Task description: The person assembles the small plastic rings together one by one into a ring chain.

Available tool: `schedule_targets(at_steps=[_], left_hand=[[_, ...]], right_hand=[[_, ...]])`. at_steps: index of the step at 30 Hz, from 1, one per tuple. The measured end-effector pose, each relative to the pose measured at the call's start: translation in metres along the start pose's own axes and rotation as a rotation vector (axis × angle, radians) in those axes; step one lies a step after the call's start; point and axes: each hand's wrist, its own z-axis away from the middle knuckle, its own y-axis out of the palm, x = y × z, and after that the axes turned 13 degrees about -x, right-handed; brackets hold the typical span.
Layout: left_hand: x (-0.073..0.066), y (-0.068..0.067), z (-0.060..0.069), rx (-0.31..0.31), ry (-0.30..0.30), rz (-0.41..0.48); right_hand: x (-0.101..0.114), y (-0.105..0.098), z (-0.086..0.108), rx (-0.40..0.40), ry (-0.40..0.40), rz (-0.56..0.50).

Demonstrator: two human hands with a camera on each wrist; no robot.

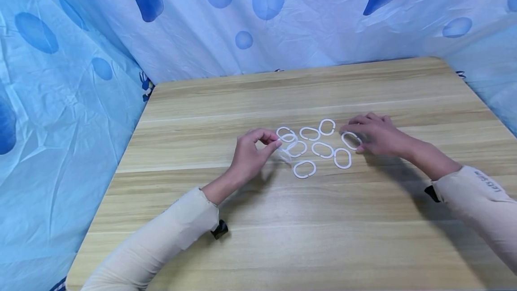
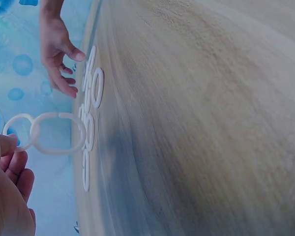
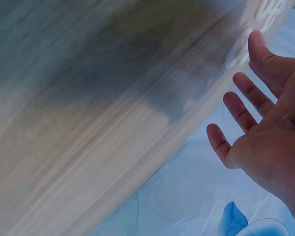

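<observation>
Between thumb and fingertips, my left hand (image 1: 252,152) pinches a white plastic C-shaped link ring (image 2: 20,116). A second link ring (image 2: 59,150) is hooked through it, and both are held up above the table, blurred in the head view. My right hand (image 1: 377,134) is spread, thumb and fingers apart, around a single loose link ring (image 1: 343,140) at the right end of the group. Whether it touches that ring is unclear. Several more white link rings lie flat between the hands, among them a front one (image 1: 304,162) and a back one (image 1: 326,119).
The rings lie on a wood-grain table (image 1: 282,237). Blue patterned plastic sheeting (image 1: 202,26) hangs behind the back edge and along the left side. Small black devices sit under both sleeves, one by the left cuff (image 1: 220,229).
</observation>
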Motion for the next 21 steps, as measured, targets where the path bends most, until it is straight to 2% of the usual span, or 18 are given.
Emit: schedule_targets(at_steps=[5,13,21], left_hand=[[0.0009,0.0004,-0.0001,-0.009,0.001,0.009],[0.0034,0.0029,0.0005,-0.016,0.001,0.03],[0.0051,0.0046,0.0004,-0.015,-0.008,0.027]], right_hand=[[-0.003,0.0042,0.0016,0.011,-0.034,0.017],[-0.0052,0.0082,0.0022,-0.03,-0.059,0.017],[-0.0074,0.0099,0.0026,-0.063,-0.045,0.003]])
